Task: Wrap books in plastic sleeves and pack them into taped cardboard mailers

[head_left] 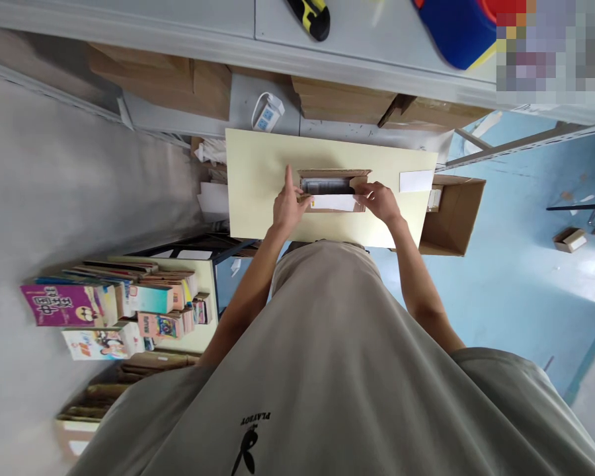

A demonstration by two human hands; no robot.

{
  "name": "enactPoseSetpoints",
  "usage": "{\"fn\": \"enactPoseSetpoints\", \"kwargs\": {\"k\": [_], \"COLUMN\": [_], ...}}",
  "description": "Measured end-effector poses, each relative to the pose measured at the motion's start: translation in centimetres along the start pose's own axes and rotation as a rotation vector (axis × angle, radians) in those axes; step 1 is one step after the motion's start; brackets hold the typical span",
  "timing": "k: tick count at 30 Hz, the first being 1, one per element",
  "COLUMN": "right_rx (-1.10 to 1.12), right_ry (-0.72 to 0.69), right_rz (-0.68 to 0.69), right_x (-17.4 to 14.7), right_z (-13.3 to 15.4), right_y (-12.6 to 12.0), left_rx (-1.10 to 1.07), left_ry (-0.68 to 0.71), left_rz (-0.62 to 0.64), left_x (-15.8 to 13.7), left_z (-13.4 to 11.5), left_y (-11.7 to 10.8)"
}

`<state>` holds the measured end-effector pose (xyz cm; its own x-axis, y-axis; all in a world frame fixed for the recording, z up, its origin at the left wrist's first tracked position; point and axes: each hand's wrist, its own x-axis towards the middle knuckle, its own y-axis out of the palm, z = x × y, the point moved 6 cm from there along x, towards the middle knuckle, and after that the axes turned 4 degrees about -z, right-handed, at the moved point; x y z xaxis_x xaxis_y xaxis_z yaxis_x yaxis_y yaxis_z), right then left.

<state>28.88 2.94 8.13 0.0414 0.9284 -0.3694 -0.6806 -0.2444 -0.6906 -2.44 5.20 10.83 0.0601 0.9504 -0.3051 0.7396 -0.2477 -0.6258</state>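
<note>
A small open cardboard box point(331, 173) sits on the pale yellow board in front of me, a white label point(333, 202) on its near side. Inside it lies something dark with a clear, shiny wrapping point(324, 186); its kind is unclear. My left hand point(288, 206) grips the box's left end with the thumb at the near corner, its index finger pointing away from me. At the opposite end my right hand point(379, 199) pinches the cardboard at the right edge, fingers closed, palm side hidden.
The pale yellow board point(258, 178) bears a white paper slip point(415, 181) at its right. Beyond stand a power strip point(268, 114) and large cartons point(344, 102). A yellow-black tool point(313, 16) lies on the shelf above. Books point(69, 304) fill the left; an open carton point(453, 215) stands right.
</note>
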Motion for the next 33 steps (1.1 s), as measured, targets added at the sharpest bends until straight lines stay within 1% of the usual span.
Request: {"fn": "enactPoseSetpoints", "kwargs": {"k": [3,5,8,10,12,16,19,22,25,27,30,33], "right_rx": [-0.021,0.022,0.052,0.04,0.072,0.232,0.29,0.294,0.261,0.25,0.274,0.288], "right_ry": [0.064,0.047,-0.03,-0.041,-0.031,0.035,0.104,0.147,0.179,0.2,0.229,0.237], "right_rz": [-0.141,-0.197,-0.19,-0.158,-0.136,-0.151,-0.19,-0.241,-0.3,-0.303,-0.277,-0.305], "right_x": [0.0,-0.1,-0.6,-1.0,-1.5,-2.4,-3.0,-3.8,-4.9,-5.5,-6.1,-6.4], "right_z": [-0.4,-0.1,0.3,0.2,-0.1,-0.6,-0.5,-0.4,-1.1,-1.9,-2.9,-3.1], "right_y": [-0.1,0.0,0.2,0.2,0.3,0.6,1.0,0.8,0.2,0.1,0.6,1.1], "left_rx": [0.065,0.111,0.135,0.132,0.103,0.01,-0.004,0.005,-0.038,-0.099,-0.163,-0.22], "left_ry": [0.09,0.12,0.107,0.082,0.059,0.014,-0.035,-0.069,-0.042,-0.031,-0.047,-0.056], "left_rz": [-0.047,-0.082,-0.055,-0.023,-0.02,-0.039,-0.07,-0.102,-0.128,-0.147,-0.158,-0.153], "left_x": [0.9,1.2,1.0,0.6,0.2,-0.2,-0.1,-0.1,-0.1,0.0,0.4,1.0], "left_z": [-0.8,-0.9,0.2,1.2,2.0,2.6,2.5,2.0,1.4,1.4,2.0,3.2], "left_y": [-0.2,-0.3,0.2,0.7,1.1,1.8,2.1,2.3,2.7,3.1,3.7,4.0]}}
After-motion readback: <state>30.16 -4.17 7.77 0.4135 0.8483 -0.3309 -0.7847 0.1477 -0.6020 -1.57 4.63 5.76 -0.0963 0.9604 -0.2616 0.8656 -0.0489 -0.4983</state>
